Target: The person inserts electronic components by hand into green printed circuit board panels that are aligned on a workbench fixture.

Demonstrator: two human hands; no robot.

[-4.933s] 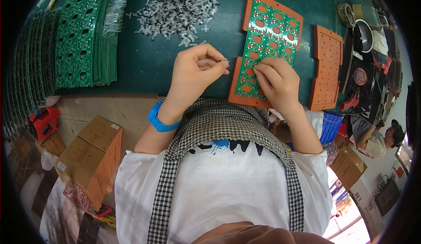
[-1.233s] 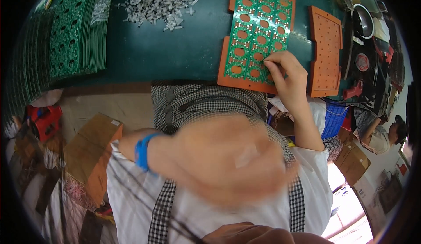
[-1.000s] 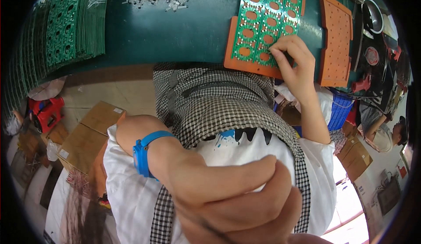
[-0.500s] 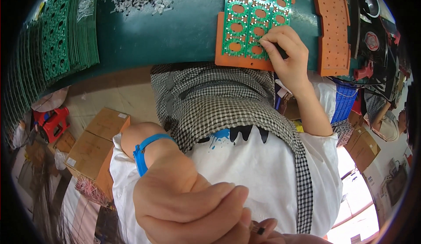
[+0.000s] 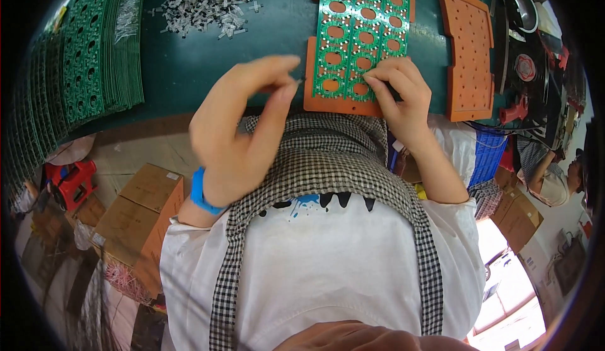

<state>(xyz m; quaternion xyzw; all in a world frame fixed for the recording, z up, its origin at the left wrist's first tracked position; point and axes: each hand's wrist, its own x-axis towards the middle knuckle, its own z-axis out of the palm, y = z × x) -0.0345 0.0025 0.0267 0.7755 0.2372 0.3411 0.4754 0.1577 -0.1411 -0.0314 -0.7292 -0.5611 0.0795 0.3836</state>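
Observation:
A green circuit board panel (image 5: pixel 348 49) with rows of oval holes lies on an orange fixture plate (image 5: pixel 331 104) at the table's front edge. My right hand (image 5: pixel 406 99) rests at the panel's near right part, thumb and forefinger closed together on its surface; whatever they pinch is hidden. Left of the plate my left hand (image 5: pixel 236 121), wearing a blue wristband (image 5: pixel 199 190), is blurred by motion. Its thumb and fingers curve toward each other, with a tiny dark bit at the thumb tip that I cannot make out.
A heap of small clear-and-dark parts (image 5: pixel 205 1) lies at the back left. Stacked green circuit boards (image 5: pixel 94 54) stand at far left. Another orange plate (image 5: pixel 467 54) with holes lies at the right. Cardboard boxes (image 5: pixel 135 203) sit below the table on the left.
My left hand has swung from close to the camera, where it held a small dark-ended piece, forward to the plate's left side. My right hand stays on the panel.

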